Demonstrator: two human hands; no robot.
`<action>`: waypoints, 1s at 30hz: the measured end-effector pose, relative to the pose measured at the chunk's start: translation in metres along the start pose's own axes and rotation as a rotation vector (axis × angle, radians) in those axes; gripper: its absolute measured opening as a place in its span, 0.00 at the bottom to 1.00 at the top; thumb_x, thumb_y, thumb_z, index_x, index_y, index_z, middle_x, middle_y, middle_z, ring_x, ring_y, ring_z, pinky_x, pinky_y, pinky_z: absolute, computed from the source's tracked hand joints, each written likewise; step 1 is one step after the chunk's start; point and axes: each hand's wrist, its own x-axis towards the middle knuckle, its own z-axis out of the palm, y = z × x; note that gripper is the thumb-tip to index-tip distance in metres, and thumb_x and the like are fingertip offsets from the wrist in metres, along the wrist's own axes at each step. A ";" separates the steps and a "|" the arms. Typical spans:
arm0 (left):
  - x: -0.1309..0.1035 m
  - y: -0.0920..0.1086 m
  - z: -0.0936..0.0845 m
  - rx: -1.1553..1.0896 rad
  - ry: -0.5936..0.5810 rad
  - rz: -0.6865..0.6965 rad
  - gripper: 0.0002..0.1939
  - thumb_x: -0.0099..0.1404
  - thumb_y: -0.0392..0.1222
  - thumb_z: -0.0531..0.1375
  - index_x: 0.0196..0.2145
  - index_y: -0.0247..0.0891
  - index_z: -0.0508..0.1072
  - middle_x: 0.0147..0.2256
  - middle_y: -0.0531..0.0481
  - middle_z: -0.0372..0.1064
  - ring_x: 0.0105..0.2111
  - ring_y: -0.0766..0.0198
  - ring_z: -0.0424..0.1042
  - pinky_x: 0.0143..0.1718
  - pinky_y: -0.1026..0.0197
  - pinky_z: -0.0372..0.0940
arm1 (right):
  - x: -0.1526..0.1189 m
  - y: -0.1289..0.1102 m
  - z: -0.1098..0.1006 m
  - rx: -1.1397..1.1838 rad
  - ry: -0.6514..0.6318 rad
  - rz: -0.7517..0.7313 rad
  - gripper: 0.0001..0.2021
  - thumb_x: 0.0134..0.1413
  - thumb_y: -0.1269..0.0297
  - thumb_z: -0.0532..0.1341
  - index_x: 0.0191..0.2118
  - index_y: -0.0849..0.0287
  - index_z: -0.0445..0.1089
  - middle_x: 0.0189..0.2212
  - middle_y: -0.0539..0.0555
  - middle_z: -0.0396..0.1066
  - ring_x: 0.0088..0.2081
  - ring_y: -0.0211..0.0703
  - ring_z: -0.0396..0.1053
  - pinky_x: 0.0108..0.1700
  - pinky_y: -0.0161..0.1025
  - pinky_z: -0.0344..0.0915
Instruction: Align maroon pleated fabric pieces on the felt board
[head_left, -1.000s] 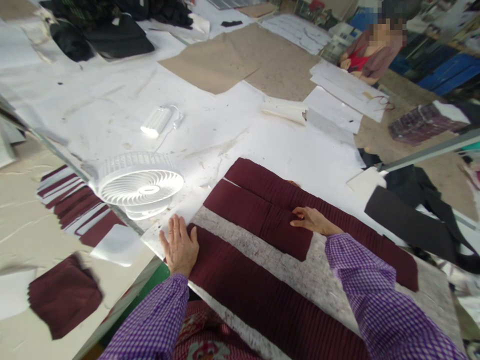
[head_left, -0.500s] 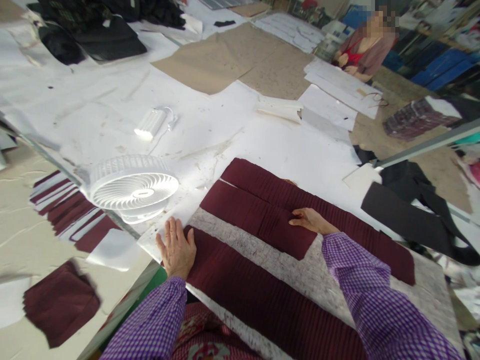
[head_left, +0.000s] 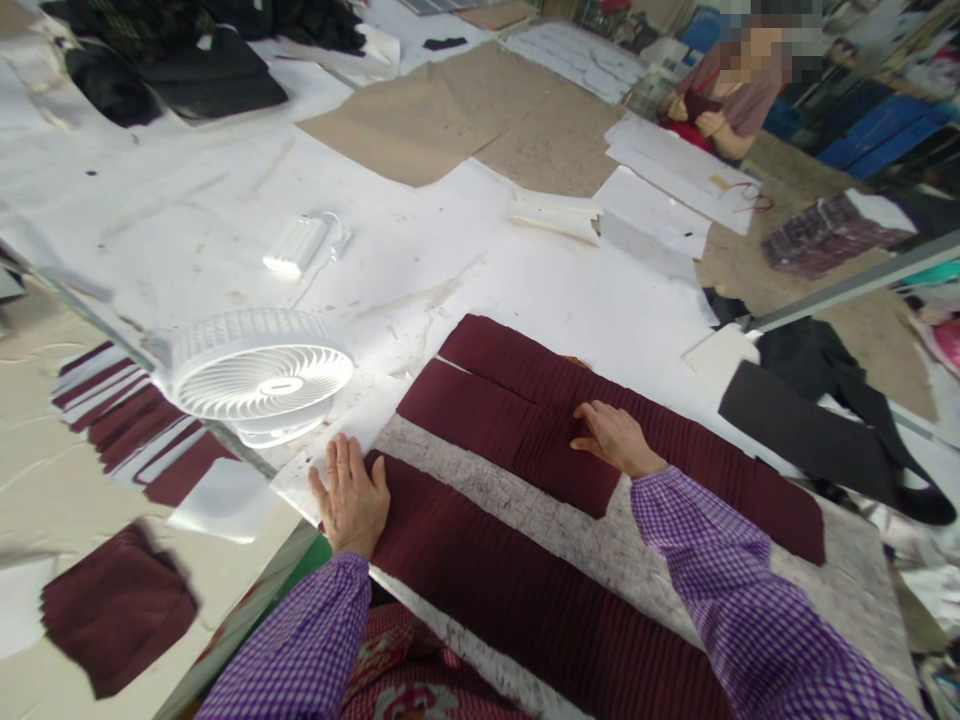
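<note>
My left hand (head_left: 351,500) lies flat, fingers stretched, on the board's left corner and against the end of the near row of overlapping maroon fabric pieces (head_left: 525,570). My right hand (head_left: 615,438) is over the shorter middle row of maroon fabric pieces (head_left: 487,425), near its right end. Its thumb and fingers are apart, and no piece shows between them. Behind it runs a long far row of maroon fabric pieces (head_left: 712,460). All three rows rest on a grey, marked board (head_left: 645,555).
A white fan (head_left: 262,380) and a white power strip-like object (head_left: 296,247) stand on the white table. More maroon pieces (head_left: 120,610) lie at left. Black fabric (head_left: 817,425) lies at right, brown sheets (head_left: 450,115) at the back. A person (head_left: 727,105) works at far right.
My right hand has shifted slightly left and up over the middle row, its thumb and fingers spreading apart. My left hand stays in place. The far person's hands have risen with dark fabric.
</note>
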 end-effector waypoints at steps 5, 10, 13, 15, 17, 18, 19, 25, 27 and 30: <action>0.000 0.000 0.000 -0.017 0.005 -0.001 0.28 0.69 0.46 0.48 0.63 0.30 0.53 0.63 0.34 0.51 0.65 0.50 0.47 0.64 0.40 0.38 | 0.016 -0.015 -0.017 0.001 0.002 -0.246 0.19 0.56 0.64 0.61 0.53 0.50 0.63 0.43 0.54 0.64 0.44 0.45 0.66 0.46 0.38 0.62; 0.000 -0.001 0.001 -0.026 0.004 0.000 0.29 0.69 0.46 0.48 0.63 0.31 0.52 0.64 0.33 0.50 0.65 0.49 0.47 0.64 0.38 0.38 | 0.039 -0.020 -0.020 -0.045 -0.038 -0.327 0.19 0.50 0.69 0.65 0.49 0.51 0.67 0.40 0.54 0.64 0.42 0.47 0.66 0.42 0.40 0.63; 0.000 0.000 0.001 -0.027 -0.001 -0.003 0.29 0.69 0.46 0.48 0.63 0.31 0.52 0.64 0.33 0.50 0.65 0.49 0.47 0.64 0.39 0.38 | 0.046 -0.021 -0.020 -0.067 -0.066 -0.335 0.17 0.48 0.69 0.67 0.46 0.53 0.68 0.40 0.54 0.63 0.42 0.47 0.65 0.40 0.39 0.62; 0.000 0.000 0.001 -0.026 -0.004 -0.007 0.28 0.69 0.46 0.48 0.63 0.31 0.53 0.64 0.34 0.50 0.65 0.50 0.47 0.64 0.39 0.38 | 0.049 -0.020 -0.020 -0.077 -0.089 -0.337 0.15 0.47 0.68 0.68 0.43 0.53 0.69 0.40 0.54 0.64 0.42 0.47 0.65 0.40 0.38 0.62; 0.000 0.001 0.000 -0.025 -0.004 -0.010 0.28 0.69 0.46 0.48 0.63 0.31 0.53 0.64 0.34 0.50 0.65 0.50 0.46 0.64 0.39 0.38 | 0.051 -0.020 -0.021 -0.079 -0.111 -0.338 0.14 0.47 0.66 0.68 0.42 0.55 0.70 0.40 0.55 0.65 0.42 0.47 0.66 0.41 0.40 0.61; 0.000 0.001 0.000 -0.024 -0.003 -0.011 0.28 0.69 0.47 0.48 0.63 0.31 0.53 0.64 0.34 0.50 0.65 0.50 0.47 0.64 0.39 0.38 | 0.051 -0.019 -0.021 -0.077 -0.120 -0.337 0.13 0.48 0.65 0.67 0.41 0.57 0.71 0.40 0.55 0.66 0.42 0.48 0.66 0.42 0.41 0.61; 0.000 0.001 -0.001 -0.022 -0.003 -0.011 0.28 0.69 0.47 0.48 0.63 0.30 0.54 0.64 0.34 0.50 0.65 0.50 0.47 0.64 0.39 0.38 | 0.050 -0.018 -0.021 -0.073 -0.125 -0.334 0.12 0.48 0.64 0.67 0.41 0.58 0.71 0.39 0.55 0.67 0.42 0.49 0.65 0.44 0.43 0.61; 0.001 0.000 0.000 -0.009 -0.005 -0.012 0.28 0.69 0.46 0.48 0.62 0.29 0.55 0.63 0.33 0.51 0.65 0.50 0.47 0.64 0.40 0.37 | 0.031 0.001 -0.010 0.037 -0.119 -0.231 0.15 0.51 0.56 0.64 0.42 0.59 0.72 0.38 0.57 0.71 0.44 0.52 0.66 0.47 0.46 0.60; 0.001 0.000 0.000 -0.011 -0.006 -0.013 0.28 0.69 0.47 0.48 0.62 0.30 0.54 0.64 0.33 0.51 0.65 0.50 0.47 0.64 0.39 0.38 | 0.022 0.011 -0.004 0.089 -0.122 -0.158 0.19 0.51 0.54 0.63 0.46 0.60 0.71 0.36 0.58 0.72 0.41 0.52 0.68 0.44 0.44 0.62; 0.001 -0.001 0.001 -0.012 -0.006 -0.013 0.28 0.69 0.47 0.48 0.62 0.30 0.54 0.64 0.34 0.51 0.65 0.50 0.47 0.64 0.39 0.38 | 0.009 0.022 0.001 0.172 -0.149 -0.081 0.20 0.53 0.53 0.60 0.47 0.62 0.71 0.34 0.59 0.73 0.37 0.50 0.70 0.39 0.41 0.64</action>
